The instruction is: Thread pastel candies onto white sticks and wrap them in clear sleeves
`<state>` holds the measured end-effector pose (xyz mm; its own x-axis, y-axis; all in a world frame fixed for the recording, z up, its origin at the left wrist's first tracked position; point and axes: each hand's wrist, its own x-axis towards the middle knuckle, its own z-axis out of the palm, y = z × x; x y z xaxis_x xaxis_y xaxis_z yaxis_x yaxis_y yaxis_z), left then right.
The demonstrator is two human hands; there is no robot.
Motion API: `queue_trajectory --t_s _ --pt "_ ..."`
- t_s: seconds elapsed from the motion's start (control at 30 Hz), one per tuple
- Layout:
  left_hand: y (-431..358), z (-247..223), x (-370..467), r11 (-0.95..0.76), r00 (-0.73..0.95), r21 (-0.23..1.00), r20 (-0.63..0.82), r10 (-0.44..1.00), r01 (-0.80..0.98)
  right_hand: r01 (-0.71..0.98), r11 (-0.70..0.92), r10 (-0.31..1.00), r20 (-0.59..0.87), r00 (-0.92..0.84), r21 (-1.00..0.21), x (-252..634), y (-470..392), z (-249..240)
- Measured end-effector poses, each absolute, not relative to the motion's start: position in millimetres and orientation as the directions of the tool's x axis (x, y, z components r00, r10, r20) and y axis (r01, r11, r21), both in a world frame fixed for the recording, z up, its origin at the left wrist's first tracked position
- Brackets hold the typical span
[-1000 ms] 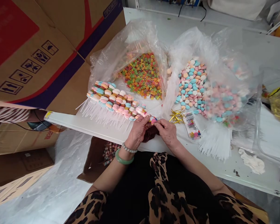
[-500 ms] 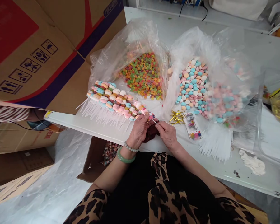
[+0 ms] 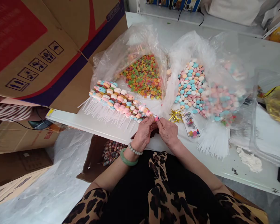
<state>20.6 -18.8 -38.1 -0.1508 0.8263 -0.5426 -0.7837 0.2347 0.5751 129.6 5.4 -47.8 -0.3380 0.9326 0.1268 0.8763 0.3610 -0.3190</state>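
My left hand [image 3: 144,132], with a beaded bracelet and a green bangle, pinches the end of a clear wrapper [image 3: 144,109] holding pastel sweets. Touching the same end, near a small colourful piece, is my right hand [image 3: 166,130], its fingers closed; what exactly they grip is too small to tell. Rows of candy skewers [image 3: 114,96] with white sticks lie to the left. Gold twist ties [image 3: 176,115] and a printed label packet [image 3: 191,125] are just right of my right hand.
Behind the hands are a bag of ring sweets [image 3: 144,76] and a bag of pastel sweets [image 3: 191,84]. White sticks [image 3: 214,141] lie at right. A large carton [image 3: 67,28] stands at left; an open box [image 3: 93,161] sits below the table's edge.
My hands have come closer together at the wrapper's end. The white stick seen between them before no longer shows. The whole view has shifted slightly.
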Motion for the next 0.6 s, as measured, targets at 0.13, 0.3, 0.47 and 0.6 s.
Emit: queue_trajectory --t_s 0.13,0.3,0.47,0.6 --pt "-23 -32 32 0.185 -0.203 0.621 -0.499 0.842 -0.761 0.902 0.331 0.941 0.161 -0.296 -0.276 125 6 -47" --pt "-29 -25 21 0.275 -0.085 0.577 -0.519 0.851 -0.769 0.803 0.418 0.908 0.178 -0.378 -0.426 138 -5 -42" --pt "-40 -21 -13 0.119 -0.163 0.594 -0.399 0.902 -0.796 0.511 0.348 0.867 0.062 -0.495 -0.786 159 -32 -38" --pt "-57 -19 -11 0.049 -0.209 0.635 -0.325 0.922 -0.771 0.410 0.126 0.880 -0.089 -0.466 -0.903 157 -52 -38"
